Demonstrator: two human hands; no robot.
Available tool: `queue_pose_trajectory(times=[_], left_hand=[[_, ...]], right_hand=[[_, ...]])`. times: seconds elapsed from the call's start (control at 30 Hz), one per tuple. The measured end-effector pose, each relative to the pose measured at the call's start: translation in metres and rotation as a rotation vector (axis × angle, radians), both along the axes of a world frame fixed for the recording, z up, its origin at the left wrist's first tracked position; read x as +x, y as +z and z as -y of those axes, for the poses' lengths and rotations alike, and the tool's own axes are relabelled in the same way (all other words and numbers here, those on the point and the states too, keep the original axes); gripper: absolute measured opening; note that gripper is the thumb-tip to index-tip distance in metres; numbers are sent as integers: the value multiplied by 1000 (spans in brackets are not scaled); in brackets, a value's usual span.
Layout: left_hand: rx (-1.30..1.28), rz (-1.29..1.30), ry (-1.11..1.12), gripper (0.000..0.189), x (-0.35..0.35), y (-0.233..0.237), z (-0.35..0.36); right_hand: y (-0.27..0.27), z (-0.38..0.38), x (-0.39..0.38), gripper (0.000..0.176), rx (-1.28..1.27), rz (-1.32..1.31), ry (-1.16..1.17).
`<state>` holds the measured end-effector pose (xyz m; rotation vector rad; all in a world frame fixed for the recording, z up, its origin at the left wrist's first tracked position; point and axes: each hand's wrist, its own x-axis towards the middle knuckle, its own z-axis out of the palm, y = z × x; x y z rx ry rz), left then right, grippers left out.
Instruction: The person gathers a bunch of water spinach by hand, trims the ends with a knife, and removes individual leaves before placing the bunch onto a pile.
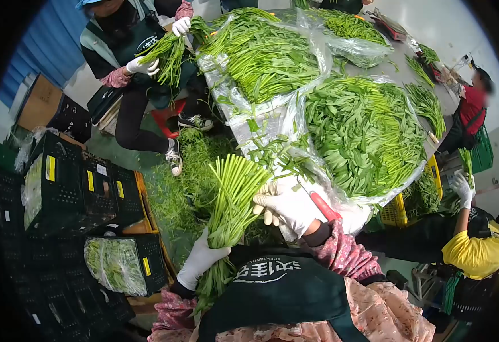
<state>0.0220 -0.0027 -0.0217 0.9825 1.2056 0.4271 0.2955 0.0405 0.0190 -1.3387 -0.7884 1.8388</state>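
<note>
A thick bunch of water spinach (232,194) stands tilted in front of my apron, pale cut stems upward and leaves hanging down. My left hand (204,261), in a white glove, is closed around its leafy lower part. Also gloved, my right hand (288,206) is beside the upper stems, its fingers curled in and fingertips at the bunch's right edge. Whether anything is pinched in them is hidden. A knife with a red handle (324,206) lies just right of that hand, on white plastic (346,214) at the table's near edge.
Large heaps of water spinach (369,137) cover plastic sheets on the table (451,102). Loose trimmings (175,176) litter the floor. Dark crates (61,182) are stacked at left. Co-workers handle greens at upper left (161,57) and at right (474,245).
</note>
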Motion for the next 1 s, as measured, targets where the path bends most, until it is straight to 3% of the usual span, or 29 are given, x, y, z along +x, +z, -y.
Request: queue_pose_trajectory(times=[0.1,0.23,0.47,0.6,0.7,0.73,0.8,0.83,0.93,1.0], left_hand=[[43,-29,-33,90,-3,-12,3],[76,-1,-23,88,-1,-18,6],[-63,113,16,83,10,13,4],[-12,6,4,82,8,7,13],[6,-13,30,83,5,1,21],[10,-2,43,83,5,-1,24],[62,-135,-7,82,11,8,25],[91,-197,-35,82,15,11,25],[150,-198,-33,79,24,13,31],[132,-112,15,77,25,11,34]], right_hand=[[-12,4,-5,21,-79,-51,138],[-23,7,-6,23,-8,-50,86],[-15,12,13,19,-137,4,189],[-16,13,40,18,-60,-126,39],[-22,-4,69,9,362,-151,-449],[-14,-5,70,8,446,252,-408],[9,-12,57,11,1256,819,-265],[14,-6,52,15,1421,866,-84],[-4,10,26,24,1198,1187,194],[-11,14,19,29,1180,1220,140]])
